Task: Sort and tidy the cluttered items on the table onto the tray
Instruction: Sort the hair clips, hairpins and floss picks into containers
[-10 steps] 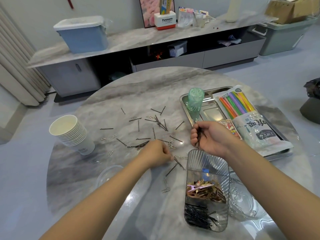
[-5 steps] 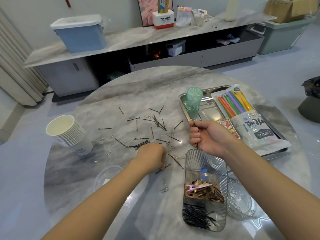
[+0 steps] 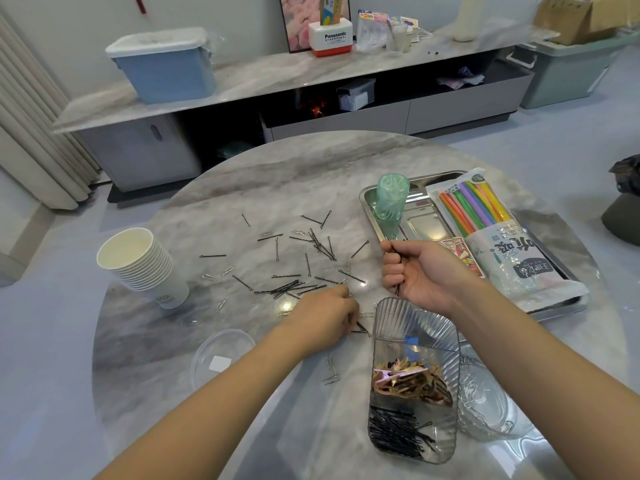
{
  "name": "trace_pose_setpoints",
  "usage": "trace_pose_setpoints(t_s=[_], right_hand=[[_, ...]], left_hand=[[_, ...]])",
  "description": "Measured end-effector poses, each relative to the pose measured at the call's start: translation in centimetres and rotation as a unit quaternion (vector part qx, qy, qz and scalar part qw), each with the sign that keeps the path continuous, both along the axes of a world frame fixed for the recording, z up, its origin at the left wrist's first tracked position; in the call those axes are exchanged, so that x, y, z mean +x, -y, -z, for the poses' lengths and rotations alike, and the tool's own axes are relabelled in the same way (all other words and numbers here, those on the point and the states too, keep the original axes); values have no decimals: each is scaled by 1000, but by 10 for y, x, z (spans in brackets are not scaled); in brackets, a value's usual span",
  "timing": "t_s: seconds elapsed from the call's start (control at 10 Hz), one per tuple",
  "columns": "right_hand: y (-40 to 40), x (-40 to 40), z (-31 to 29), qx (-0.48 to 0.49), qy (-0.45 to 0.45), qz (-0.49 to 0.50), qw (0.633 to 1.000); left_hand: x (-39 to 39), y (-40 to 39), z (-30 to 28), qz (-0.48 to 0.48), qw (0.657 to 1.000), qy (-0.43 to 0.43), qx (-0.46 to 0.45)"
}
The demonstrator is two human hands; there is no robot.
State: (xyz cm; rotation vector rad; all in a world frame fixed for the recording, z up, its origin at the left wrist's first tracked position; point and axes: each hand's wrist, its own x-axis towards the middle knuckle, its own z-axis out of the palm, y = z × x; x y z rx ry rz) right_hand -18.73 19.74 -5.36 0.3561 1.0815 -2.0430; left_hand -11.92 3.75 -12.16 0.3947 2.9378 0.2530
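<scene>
Right hand (image 3: 420,271) gripping bobby pins (image 3: 392,249) above table (image 3: 242,188)

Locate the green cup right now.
Head view: the green cup lies tilted at the tray's far-left corner, left of the straw pack, beyond the right hand.

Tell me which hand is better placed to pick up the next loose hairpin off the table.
Probably the left hand: it rests on the table among the scattered hairpins, fingertips at one. The right hand already grips a bundle of hairpins, raised beside the tray.
</scene>
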Motion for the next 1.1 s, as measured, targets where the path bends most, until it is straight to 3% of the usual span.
trace_pose_setpoints(t_s=[0.6, 0.9, 1.0, 1.1], right_hand=[[0, 0, 0, -5, -5, 1, 1000], [1, 0, 0, -2, 0, 10, 1000], [0, 0, 0, 2, 3, 17, 1000], [1, 0, -1, 19, -14, 5, 1000]], left_hand=[[0, -8, -2, 3, 995, 31, -92], [4, -9, 4, -14, 996, 24, -88], [3, -3, 3, -91, 994, 54, 31], [-4, 7, -10, -189, 956, 88, 208]])
